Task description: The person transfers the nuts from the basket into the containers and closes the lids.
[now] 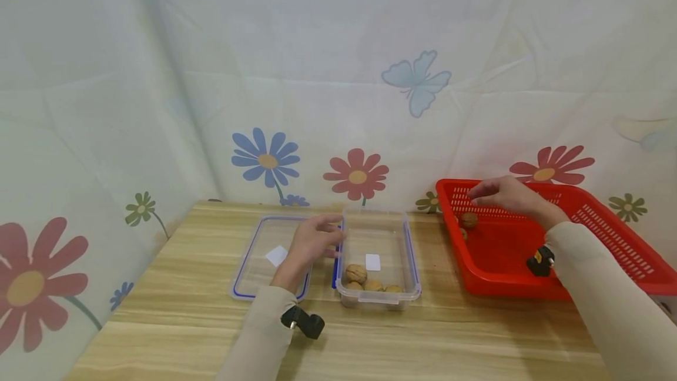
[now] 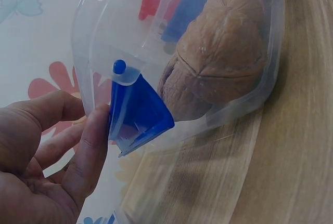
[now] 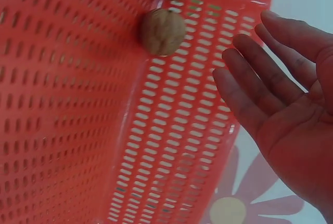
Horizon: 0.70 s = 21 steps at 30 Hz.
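Note:
A clear plastic food container [image 1: 381, 297] stands on the table with several walnuts [image 1: 357, 273] gathered at its near end. At its left wall my left hand [image 1: 316, 241] pinches the rim between thumb and fingertips, beside a blue latch flap [image 2: 138, 115] that hangs down. My right hand [image 1: 505, 194] is over the left back part of a red plastic basket [image 1: 508, 287], fingers slightly bent and nothing held in them. Below that hand a few walnuts lie in the basket's left corner; one walnut [image 3: 163, 31] is beside the perforated wall.
The container's clear lid [image 1: 251, 263], edged in blue, lies flat to the left with a white label on it. A flowered curtain [image 1: 317, 104] hangs behind the wood-grain table [image 1: 174, 310]. A dark camera is strapped to each wrist.

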### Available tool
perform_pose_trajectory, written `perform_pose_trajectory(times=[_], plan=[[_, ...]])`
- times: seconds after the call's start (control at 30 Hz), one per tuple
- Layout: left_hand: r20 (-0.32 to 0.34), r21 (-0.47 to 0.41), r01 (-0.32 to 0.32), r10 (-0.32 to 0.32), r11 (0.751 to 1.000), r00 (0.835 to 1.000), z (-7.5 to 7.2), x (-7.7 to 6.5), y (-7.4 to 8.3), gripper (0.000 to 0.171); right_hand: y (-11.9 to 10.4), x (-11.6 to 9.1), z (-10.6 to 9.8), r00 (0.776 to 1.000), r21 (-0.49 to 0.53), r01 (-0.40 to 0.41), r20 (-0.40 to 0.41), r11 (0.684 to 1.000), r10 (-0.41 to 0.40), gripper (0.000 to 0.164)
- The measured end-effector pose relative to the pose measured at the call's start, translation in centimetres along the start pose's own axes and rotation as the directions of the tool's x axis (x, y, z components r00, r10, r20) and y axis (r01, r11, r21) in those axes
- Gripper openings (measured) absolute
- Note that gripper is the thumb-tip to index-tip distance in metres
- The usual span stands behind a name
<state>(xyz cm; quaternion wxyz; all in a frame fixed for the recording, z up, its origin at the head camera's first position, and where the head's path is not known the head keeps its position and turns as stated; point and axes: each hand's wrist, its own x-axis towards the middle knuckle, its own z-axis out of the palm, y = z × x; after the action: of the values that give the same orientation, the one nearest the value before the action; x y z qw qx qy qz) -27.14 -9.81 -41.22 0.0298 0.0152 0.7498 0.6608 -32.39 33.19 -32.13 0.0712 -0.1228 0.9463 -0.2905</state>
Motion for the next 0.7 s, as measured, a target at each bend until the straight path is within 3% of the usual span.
perform_pose_trajectory(times=[0.37, 0.7], plan=[[-0.001, 0.002, -0.003, 0.003, 1.000, 1.000, 0.0, -0.1, 0.0, 0.045, 1.7, 0.6, 1.1, 0.996, -0.004, 0.002, 0.084, 1.000, -0.002, 0.048], [0.015, -0.005, -0.014, 0.014, 1.000, 1.000, -0.1, -0.1, 0.1, 0.045, 2.2, 1.2, 1.7, 0.995, -0.028, 0.002, 0.099, 1.000, 0.001, 0.045]])
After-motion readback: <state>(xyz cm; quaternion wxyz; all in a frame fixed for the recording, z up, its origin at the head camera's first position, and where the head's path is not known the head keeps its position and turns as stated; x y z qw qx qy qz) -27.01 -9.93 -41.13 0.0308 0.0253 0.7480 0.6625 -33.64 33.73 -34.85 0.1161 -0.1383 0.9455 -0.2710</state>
